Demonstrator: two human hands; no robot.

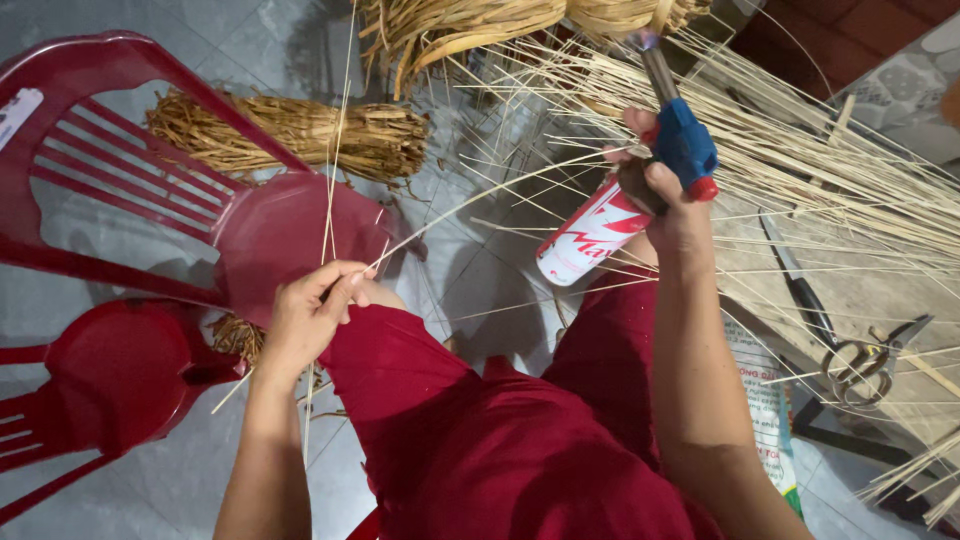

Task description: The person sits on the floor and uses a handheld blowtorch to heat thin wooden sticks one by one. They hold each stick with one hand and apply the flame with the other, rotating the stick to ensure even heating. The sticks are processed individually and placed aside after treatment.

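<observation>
Over the lap, left hand (312,305) pinches a thin cane strip (470,200), bowing it toward the lit torch can (625,200) gripped by right hand (668,205) for heating

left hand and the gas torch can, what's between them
In the head view, one thin pale strip spans the gap: pinched in the left hand, it arcs up toward the torch can held in the right hand. Beneath it is grey tiled floor.

grey tiled floor (470,290), straw bundle (290,135), scissors (870,360)
</observation>
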